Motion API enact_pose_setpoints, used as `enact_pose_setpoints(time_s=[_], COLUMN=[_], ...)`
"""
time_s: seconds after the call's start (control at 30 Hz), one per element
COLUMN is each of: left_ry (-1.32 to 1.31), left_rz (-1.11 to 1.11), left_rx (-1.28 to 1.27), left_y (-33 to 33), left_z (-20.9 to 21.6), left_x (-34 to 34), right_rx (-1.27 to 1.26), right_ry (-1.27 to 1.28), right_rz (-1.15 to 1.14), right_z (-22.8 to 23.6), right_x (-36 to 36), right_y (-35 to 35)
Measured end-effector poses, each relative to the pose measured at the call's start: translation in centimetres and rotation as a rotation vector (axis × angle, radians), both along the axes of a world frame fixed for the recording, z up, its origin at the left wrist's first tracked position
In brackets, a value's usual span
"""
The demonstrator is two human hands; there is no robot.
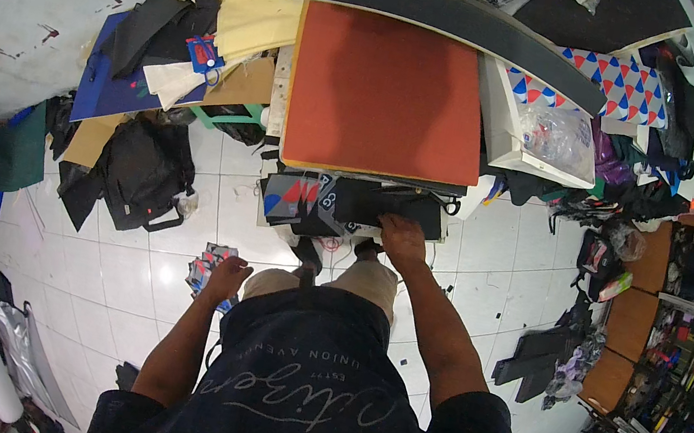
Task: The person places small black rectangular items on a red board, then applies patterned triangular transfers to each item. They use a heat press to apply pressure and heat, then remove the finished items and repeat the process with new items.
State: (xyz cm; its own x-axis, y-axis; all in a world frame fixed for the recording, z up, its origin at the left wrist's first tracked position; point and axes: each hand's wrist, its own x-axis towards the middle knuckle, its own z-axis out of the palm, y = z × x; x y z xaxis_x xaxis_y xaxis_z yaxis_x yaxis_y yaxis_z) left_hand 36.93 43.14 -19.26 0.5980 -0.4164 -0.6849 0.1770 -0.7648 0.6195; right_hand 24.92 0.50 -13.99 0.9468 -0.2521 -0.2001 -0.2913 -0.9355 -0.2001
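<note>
My right hand [403, 240] lies on a black flat piece [367, 204] on the ledge just below the red-orange pad [390, 95], fingers stretched over it. Beside that piece, to the left, is a grey material with red and blue shapes [296, 194]. Down at my left side, my left hand [228, 277] is closed with its fingers curled. What it holds, if anything, is hidden. Right behind it shows a pile of small grey, red and blue patterned pieces [208, 265]; whether the hand touches them I cannot tell.
A long dark grey bar [437, 7] arches over the pad's far edge. To its right stands a white box [549, 163] with clear plastic. Yellow cloth [256, 18] and dark sheets lie left of the pad. A black backpack [143, 173] sits on the tiled floor; black scraps [529, 362] lie right.
</note>
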Motion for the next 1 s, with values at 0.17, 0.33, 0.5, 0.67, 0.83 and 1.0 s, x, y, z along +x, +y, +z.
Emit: enact_pose_setpoints(time_s=[0.17, 0.33, 0.5, 0.67, 0.83, 1.0], left_ry=[0.364, 0.853, 1.309, 0.905, 0.654, 0.576], left_rz=[0.289, 0.252, 0.269, 0.429, 0.511, 0.582], left_rx=[-0.218, -0.346, -0.821, -0.817, -0.807, -0.915], left_y=[-7.1, -14.5, -18.1, -19.5, -19.2, -18.6], left_z=[6.1, 11.4, 14.7, 17.7, 19.4, 18.5], left_x=[0.7, 2.0, 4.7, 6.1, 6.6, 6.0], right_rx=[0.133, 0.305, 0.357, 0.326, 1.427, 1.317], right_ry=[-0.32, -0.403, -0.448, -0.511, -0.676, -0.309], right_rz=[-0.246, -0.204, 0.114, 0.033, -0.813, -0.653], right_z=[3.2, 10.6, 14.9, 14.9, 14.4, 15.0], right_x=[-1.0, -1.0, 1.3, 2.9, 4.5, 6.1], right_y=[0.1, 2.6, 5.9, 7.1, 9.0, 9.1])
